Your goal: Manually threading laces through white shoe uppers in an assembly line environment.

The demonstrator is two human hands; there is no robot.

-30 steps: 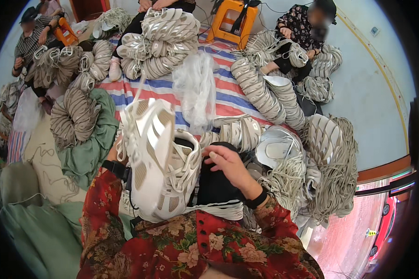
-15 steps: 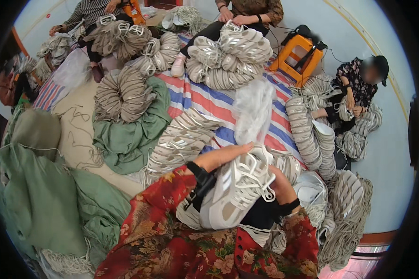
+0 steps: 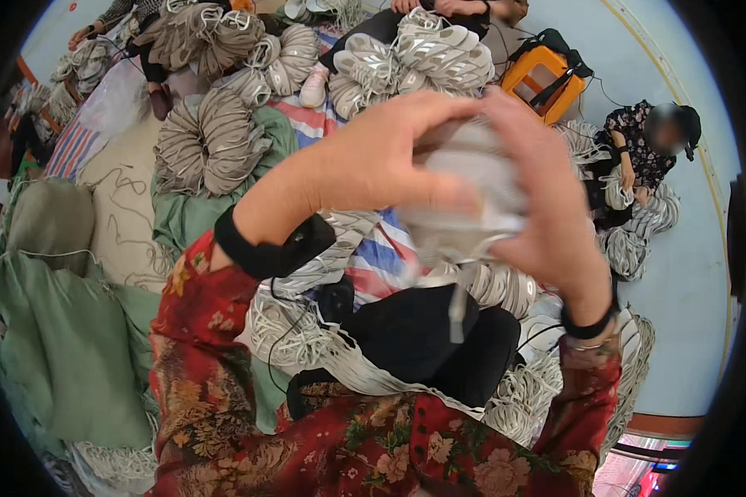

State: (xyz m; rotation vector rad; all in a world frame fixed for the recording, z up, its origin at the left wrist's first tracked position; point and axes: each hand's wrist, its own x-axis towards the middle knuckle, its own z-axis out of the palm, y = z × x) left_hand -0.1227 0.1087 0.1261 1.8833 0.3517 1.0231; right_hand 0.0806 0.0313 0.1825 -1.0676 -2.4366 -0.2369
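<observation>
Between my two raised hands is a white and grey shoe upper, blurred by motion. My left hand wraps round its left side, with the thumb across the front. On the other side, my right hand grips it, fingers over the top. A pale lace end dangles below it, above my black-clad lap. Which way the upper faces is too smeared to tell. Black bands circle both of my wrists.
Bundled shoe uppers rest on green cloth; more bundles lie farther off on a striped sheet. Stuffed green sacks stand left. An orange stool is behind. A co-worker sits at right; others sit at the back.
Both hands have lifted the shoe upper from my lap, up and away from my body. My left hand now clasps its side. The view has tilted down slightly.
</observation>
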